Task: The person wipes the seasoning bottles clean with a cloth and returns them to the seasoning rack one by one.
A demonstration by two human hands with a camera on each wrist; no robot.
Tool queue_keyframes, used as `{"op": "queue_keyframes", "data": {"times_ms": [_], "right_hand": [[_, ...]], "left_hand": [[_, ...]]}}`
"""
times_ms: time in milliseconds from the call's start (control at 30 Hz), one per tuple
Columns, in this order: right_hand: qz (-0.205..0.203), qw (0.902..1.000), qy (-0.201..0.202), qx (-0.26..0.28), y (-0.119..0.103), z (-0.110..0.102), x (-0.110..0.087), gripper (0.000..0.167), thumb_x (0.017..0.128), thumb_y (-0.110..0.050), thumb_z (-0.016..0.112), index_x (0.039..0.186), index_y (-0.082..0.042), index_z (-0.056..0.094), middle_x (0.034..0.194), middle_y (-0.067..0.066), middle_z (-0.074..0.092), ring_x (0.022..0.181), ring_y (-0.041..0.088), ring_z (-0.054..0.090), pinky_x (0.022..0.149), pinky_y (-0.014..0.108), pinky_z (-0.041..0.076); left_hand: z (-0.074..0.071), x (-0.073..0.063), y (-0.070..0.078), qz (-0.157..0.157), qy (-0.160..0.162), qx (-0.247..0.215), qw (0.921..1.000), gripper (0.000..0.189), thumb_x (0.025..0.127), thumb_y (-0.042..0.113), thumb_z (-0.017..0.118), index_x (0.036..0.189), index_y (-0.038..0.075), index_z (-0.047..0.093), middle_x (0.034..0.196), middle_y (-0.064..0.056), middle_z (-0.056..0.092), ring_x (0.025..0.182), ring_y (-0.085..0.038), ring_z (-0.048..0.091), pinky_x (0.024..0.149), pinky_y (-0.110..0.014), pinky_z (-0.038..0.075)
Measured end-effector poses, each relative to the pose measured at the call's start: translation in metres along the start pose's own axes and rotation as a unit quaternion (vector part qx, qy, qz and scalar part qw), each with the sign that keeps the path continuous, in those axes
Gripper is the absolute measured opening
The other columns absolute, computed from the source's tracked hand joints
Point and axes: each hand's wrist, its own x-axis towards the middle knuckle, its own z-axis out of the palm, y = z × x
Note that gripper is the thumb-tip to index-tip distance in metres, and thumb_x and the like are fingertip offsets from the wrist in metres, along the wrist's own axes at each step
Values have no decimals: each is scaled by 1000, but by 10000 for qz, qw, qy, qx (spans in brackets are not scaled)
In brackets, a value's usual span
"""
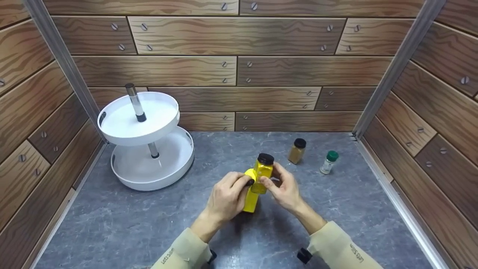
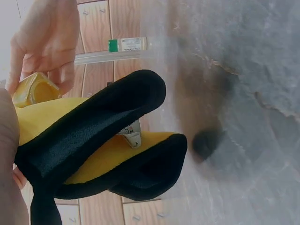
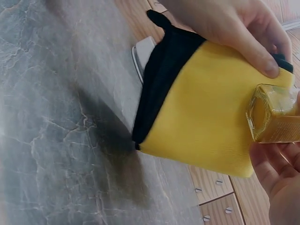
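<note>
My left hand pinches a folded yellow cloth with black edging, which hangs above the table. In the left wrist view a small white tag shows between the folds of the cloth. My right hand grips a square clear spice jar with a black lid and yellow contents, holding it upright. The cloth is right beside the jar, near the fingers of my left hand. From the right wrist the jar's base is seen in front of the cloth.
A white two-tier round tray stands at the back left. Behind my right hand are a brown spice jar with a black lid and a small jar with a green lid. Wood-patterned walls enclose the grey marbled table.
</note>
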Motion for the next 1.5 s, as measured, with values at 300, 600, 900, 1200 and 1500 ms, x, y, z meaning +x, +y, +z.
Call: {"op": "queue_keyframes", "data": {"times_ms": [300, 600, 900, 1200, 1500], "right_hand": [[-103, 9992, -356, -133, 4, 7, -11, 48, 104, 2, 73, 150, 8, 61, 132, 30, 77, 111, 8, 78, 93, 32, 70], [-159, 9990, -363, -216, 3, 7, -12, 48, 104, 0, 74, 151, 6, 62, 134, 28, 77, 114, 7, 78, 94, 28, 69], [-88, 9997, -162, 157, 1, 1, -6, 49, 102, 9, 69, 149, 15, 57, 131, 37, 74, 112, 7, 77, 95, 27, 68], [-140, 9998, 97, 130, -10, -6, 3, 48, 101, 12, 68, 147, 18, 57, 129, 38, 74, 109, 7, 78, 95, 25, 68], [-192, 9997, 114, 90, -13, -8, 8, 45, 101, 11, 68, 145, 17, 59, 126, 35, 75, 109, 8, 78, 96, 25, 67]], "left_hand": [[-2, 12, -5, -222, 199, 25, 9996, 20, 94, 4, 82, 114, 4, 79, 102, -7, 77, 93, -23, 76, 85, -30, 68], [-2, 11, -1, -268, 220, 34, 9994, 21, 95, 6, 83, 115, 5, 79, 102, -7, 76, 91, -22, 75, 82, -30, 67], [2, -5, 8, -297, 111, -36, 9995, 21, 93, 3, 82, 114, 5, 79, 100, -6, 75, 89, -20, 75, 80, -27, 67], [3, -17, 10, 22, 235, -167, 9996, 23, 88, 0, 82, 110, 5, 77, 98, -4, 73, 85, -19, 73, 78, -28, 66], [-4, -16, 5, -91, 315, -121, 9994, 22, 89, -1, 81, 110, 4, 78, 98, -6, 75, 87, -20, 75, 80, -29, 67]]}}
